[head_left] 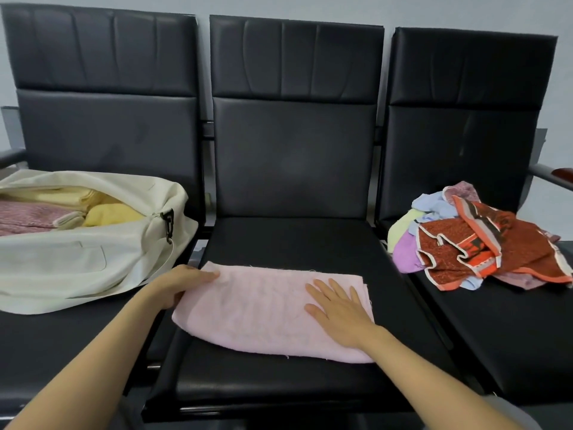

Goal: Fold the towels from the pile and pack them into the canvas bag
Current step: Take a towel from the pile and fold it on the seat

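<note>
A folded pale pink towel (pixel 263 311) lies flat on the middle seat (pixel 294 243). My left hand (pixel 179 282) grips its left edge, thumb on top and fingers tucked underneath. My right hand (pixel 338 308) presses flat on the towel's right part with fingers spread. On the left seat an open cream canvas bag (pixel 86 262) lies on its side, showing folded yellow and pink towels inside. The pile of unfolded towels (pixel 474 240) sits on the right seat, with a red patterned one on top of lilac, blue and pale yellow ones.
Three black padded seats are joined in a row, with tall backrests against a pale wall. A metal armrest (pixel 548 175) with a wooden pad sticks out at the far right, another at the far left. A dark clip hangs on the bag's end.
</note>
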The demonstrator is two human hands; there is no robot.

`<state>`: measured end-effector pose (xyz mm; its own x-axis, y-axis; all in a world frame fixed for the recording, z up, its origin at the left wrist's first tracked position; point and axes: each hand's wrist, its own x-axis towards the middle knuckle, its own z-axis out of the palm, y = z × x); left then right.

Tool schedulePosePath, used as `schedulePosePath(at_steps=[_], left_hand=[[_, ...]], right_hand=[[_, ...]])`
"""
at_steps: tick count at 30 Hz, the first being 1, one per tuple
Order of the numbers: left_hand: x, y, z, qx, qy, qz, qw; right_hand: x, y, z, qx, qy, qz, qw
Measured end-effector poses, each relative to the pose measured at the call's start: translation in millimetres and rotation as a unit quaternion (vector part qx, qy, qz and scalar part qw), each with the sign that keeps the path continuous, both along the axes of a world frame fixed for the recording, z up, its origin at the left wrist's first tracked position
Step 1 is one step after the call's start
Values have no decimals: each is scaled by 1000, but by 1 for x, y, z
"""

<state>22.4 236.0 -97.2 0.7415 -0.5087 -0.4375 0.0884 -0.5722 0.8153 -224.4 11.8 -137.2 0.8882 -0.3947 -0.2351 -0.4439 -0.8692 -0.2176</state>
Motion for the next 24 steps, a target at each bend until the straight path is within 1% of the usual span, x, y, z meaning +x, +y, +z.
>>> schedulePosePath(at_steps=[2,4,6,9,12,14,15,17,19,20,22,24], left_hand=[[-5,5,10,-4,64,-62,996],[-11,5,16,-39,96,-67,992],[-17,3,20,-72,114,-52,989],[-25,-4,23,-126,118,-30,985],[-37,-18,30,-163,104,-30,981],[-48,-34,36,-188,121,-37,974],[-56,-44,40,-198,130,-41,971],[-75,-66,48,-217,144,-56,964],[-96,-90,54,-228,150,-85,958],[-106,-102,54,-225,154,-103,956],[-124,-123,51,-200,156,-143,957],[-142,-137,45,-164,153,-181,958]], right_hand=[[0,-6,-2,12,-4,9,1000],[3,-11,-2,9,-5,17,1000],[6,-15,-1,2,-9,19,1000],[8,-16,-2,4,-15,27,1000],[7,-20,1,42,-21,25,999],[8,-21,6,83,-57,9,995],[8,-21,10,109,-95,-14,989],[8,-22,18,167,-182,-93,965],[7,-27,32,246,-243,-191,919],[6,-29,40,298,-250,-236,891],[-1,-34,49,401,-220,-300,837],[-9,-39,50,460,-194,-323,804]])
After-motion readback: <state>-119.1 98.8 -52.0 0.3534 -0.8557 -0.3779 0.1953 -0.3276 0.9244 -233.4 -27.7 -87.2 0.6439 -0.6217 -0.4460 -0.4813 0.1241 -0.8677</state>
